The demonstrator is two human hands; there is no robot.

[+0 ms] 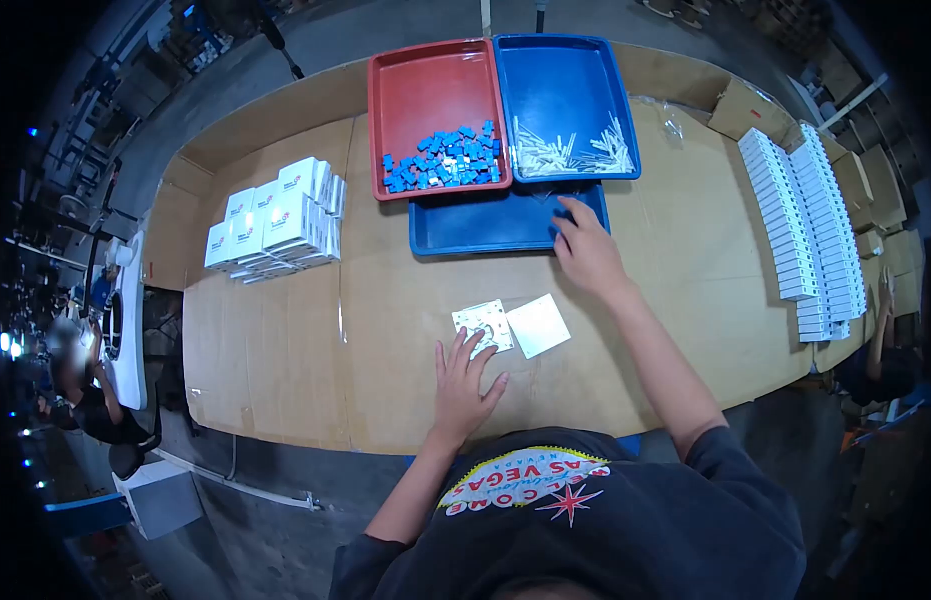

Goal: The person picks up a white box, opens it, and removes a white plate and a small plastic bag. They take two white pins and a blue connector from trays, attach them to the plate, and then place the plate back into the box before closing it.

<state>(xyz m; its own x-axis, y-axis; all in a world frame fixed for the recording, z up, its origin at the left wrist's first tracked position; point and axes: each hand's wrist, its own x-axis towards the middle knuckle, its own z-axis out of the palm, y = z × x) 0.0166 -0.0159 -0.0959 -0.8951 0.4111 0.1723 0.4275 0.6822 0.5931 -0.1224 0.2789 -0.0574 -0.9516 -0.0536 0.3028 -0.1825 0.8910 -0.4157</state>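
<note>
My left hand [463, 385] rests with spread fingers on a white square plate [493, 317] that shows small parts and holes. Touching its right side lies a plain white square piece [538, 326], flat on the cardboard. My right hand [585, 245] is raised near the right end of the lower blue tray [465, 228], below the upper blue tray [560, 85] of thin clear-white sticks [555, 152]. Its thumb and index finger are curved toward each other; whether anything small is between them cannot be made out.
A red tray [435, 85] holds blue pieces [440, 160]. White boxes [290, 215] are stacked at the left of the cardboard-covered table [275, 370], and long rows of white boxes [785, 220] stand at the right. One person [95, 390] is at far left, another [878, 350] at far right.
</note>
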